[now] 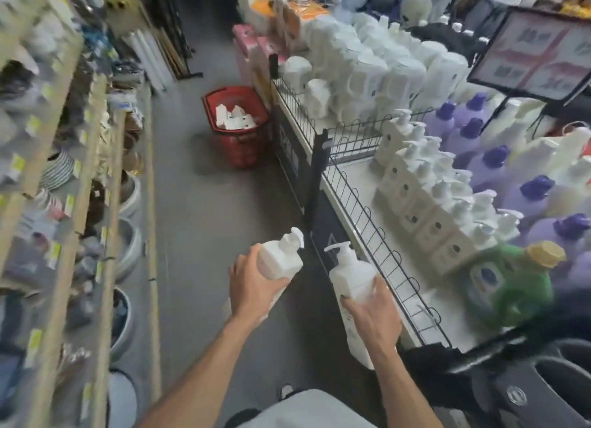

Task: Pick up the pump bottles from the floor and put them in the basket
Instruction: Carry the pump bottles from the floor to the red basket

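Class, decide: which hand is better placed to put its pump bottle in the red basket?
Left hand, probably: its bottle is over open aisle, more in line with the red basket; the right hand is close beside the wire rail.

Even, soft indoor light, heavy motion blur on the left shelves (48, 171), wide-angle bowing at the edges
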Demonstrator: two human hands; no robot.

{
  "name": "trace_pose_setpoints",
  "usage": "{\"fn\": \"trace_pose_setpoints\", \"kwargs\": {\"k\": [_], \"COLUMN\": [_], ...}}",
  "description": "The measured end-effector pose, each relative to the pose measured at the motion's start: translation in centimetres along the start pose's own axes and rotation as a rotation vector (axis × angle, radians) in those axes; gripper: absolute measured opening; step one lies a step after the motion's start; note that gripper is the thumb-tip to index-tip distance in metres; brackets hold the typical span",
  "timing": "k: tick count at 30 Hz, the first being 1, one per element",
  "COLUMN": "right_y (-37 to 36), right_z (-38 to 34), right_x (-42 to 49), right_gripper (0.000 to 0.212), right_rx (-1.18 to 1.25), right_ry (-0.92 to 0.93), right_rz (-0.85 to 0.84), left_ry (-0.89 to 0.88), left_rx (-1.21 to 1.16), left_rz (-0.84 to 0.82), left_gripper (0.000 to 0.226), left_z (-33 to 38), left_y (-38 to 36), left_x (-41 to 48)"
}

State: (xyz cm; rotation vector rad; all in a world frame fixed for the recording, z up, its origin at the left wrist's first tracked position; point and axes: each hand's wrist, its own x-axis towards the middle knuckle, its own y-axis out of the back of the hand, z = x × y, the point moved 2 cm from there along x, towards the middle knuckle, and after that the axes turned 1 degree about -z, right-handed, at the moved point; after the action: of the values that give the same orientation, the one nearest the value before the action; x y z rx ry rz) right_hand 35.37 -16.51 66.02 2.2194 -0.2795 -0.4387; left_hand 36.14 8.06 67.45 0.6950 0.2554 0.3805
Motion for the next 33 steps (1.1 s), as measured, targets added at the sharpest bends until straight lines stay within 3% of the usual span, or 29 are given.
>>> {"fn": "trace_pose_setpoints", "kwargs": {"k": [13,33], "right_y": [-7.2,-19.2], "right_z": [-16.6,-41.1], "right_x": [14.5,40.6], "right_gripper": [0.061,0.065], "right_rx": [-0.043,0.026], "right_ry": [0.167,0.202], "right_rz": [-0.112,-0.212], "left_ry": [0.113,0.206], "left_rx": [-0.039,-0.053], "left_rz": [0.203,0.208], "left_gripper": [0.071,0.081], "left_z": [0.3,3.6], "left_y": [4.3,5.4], "left_x": [18.2,55.6]}}
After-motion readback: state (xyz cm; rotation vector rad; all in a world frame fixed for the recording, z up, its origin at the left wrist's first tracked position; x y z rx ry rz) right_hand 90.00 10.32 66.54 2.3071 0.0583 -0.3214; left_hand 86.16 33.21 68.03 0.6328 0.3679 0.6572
